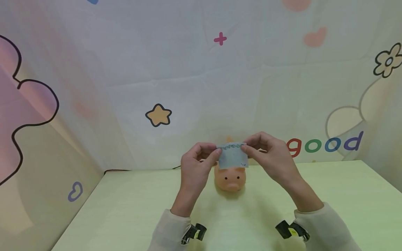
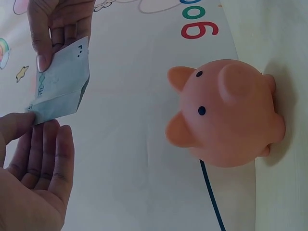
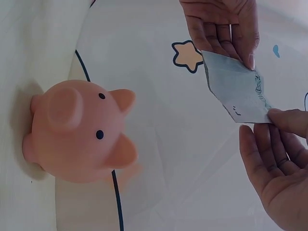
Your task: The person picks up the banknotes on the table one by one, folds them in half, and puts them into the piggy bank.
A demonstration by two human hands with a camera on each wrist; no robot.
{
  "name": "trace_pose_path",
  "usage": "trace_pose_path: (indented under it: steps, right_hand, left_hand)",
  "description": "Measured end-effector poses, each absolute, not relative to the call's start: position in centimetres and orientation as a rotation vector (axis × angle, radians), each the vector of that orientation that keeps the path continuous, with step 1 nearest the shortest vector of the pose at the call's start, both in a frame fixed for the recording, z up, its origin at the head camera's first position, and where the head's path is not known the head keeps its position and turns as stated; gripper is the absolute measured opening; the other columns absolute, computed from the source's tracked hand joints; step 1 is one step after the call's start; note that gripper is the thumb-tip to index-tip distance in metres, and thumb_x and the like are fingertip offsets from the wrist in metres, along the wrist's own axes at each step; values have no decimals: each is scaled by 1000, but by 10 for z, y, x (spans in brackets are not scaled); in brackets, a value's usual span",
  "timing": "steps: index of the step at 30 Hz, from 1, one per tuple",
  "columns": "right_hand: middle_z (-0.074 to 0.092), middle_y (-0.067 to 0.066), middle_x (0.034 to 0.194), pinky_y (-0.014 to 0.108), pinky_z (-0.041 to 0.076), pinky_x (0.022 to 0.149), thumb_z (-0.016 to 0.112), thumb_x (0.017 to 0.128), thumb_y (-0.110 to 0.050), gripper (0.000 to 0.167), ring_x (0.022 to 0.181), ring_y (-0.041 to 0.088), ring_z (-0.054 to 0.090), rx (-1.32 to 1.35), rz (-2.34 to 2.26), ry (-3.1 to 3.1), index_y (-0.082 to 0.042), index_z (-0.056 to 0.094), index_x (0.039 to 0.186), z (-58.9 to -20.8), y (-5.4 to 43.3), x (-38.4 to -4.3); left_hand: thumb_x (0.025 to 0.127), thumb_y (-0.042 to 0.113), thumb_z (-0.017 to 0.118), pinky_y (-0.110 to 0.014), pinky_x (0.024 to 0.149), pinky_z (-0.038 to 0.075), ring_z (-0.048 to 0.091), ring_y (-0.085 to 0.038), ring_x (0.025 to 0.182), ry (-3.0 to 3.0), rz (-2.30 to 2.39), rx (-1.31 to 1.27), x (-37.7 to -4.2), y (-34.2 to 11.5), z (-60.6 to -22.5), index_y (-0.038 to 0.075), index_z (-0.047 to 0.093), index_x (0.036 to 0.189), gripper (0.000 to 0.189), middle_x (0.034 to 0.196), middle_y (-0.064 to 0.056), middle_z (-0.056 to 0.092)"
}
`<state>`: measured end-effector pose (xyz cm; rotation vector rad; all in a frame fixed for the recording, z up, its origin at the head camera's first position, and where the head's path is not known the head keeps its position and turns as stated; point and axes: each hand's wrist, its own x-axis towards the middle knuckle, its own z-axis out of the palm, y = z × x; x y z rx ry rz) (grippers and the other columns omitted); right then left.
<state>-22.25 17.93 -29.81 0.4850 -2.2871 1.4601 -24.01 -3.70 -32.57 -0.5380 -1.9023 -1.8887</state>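
A pale blue-green folded banknote (image 1: pixel 233 157) with a dark green pattern along its top is held up between both hands. Its left edge is pinched between thumb and fingers of my left hand (image 1: pixel 196 167). My right hand (image 1: pixel 276 158) pinches the opposite edge the same way. A crease and layered edge show on the note (image 2: pixel 65 84) in the left wrist view. Just beyond and below it stands an orange-pink piggy bank (image 1: pixel 230 180), its snout towards me. Neither hand touches the piggy bank; its top is partly hidden behind the note in the head view.
The piggy bank stands on a pale yellow-green table (image 1: pixel 125 209). Behind the table hangs a white printed cloth (image 1: pixel 188 87) with a star and coloured letters. A dark cord (image 1: pixel 117 170) lies along the table's back edge at the left.
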Motion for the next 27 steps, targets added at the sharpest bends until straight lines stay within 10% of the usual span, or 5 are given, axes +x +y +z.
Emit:
trace_pose_path:
  steps: [27]
  right_hand:
    - [74,10,104,23,60,81,77,100,-12,17,93,24,72,476,1439,-2258,-2,71,111,-299,179,-223]
  left_hand:
    - [96,12,80,-28,77,57,69,-18,81,-1944,-1836,-542,-238,-36,-325,4,76,103,12,93,-4,73]
